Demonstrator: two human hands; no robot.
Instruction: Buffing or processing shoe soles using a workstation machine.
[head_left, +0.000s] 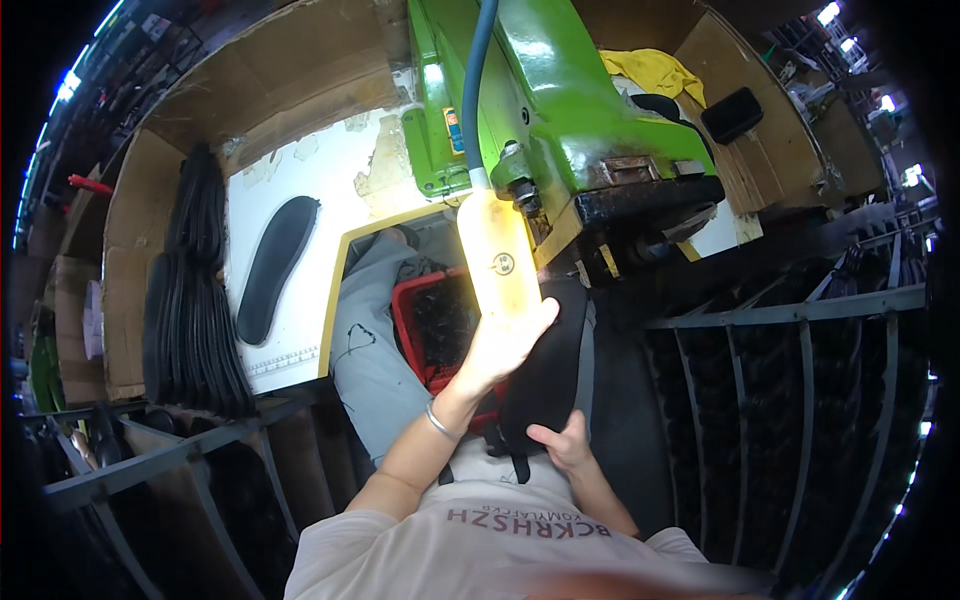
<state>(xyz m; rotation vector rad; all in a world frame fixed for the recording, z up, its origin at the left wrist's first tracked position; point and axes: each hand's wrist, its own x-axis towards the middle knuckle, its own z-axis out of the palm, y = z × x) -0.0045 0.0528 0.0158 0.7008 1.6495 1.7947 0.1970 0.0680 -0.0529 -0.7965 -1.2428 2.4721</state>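
A long black shoe sole (548,375) is held lengthwise in front of the green machine (590,100), its far end close under the machine's head. My left hand (512,340) grips the sole's left edge near that end, thumb lying on top. Strong lamp light washes out part of this hand, and its other fingers are hard to make out. At the near end my right hand (570,445) pinches the sole, its thumb on the upper face and the fingers mostly hidden. Just beyond my left hand, a bright lamp (497,250) hangs beside the machine.
Another black sole (277,268) lies on the white tabletop (275,362). Stacked dark soles (190,325) line the left, inside a cardboard surround (270,75). A red basket (405,325) with dark scraps sits between my legs. Metal racks (790,312) stand on both sides. A yellow cloth (655,72) lies behind.
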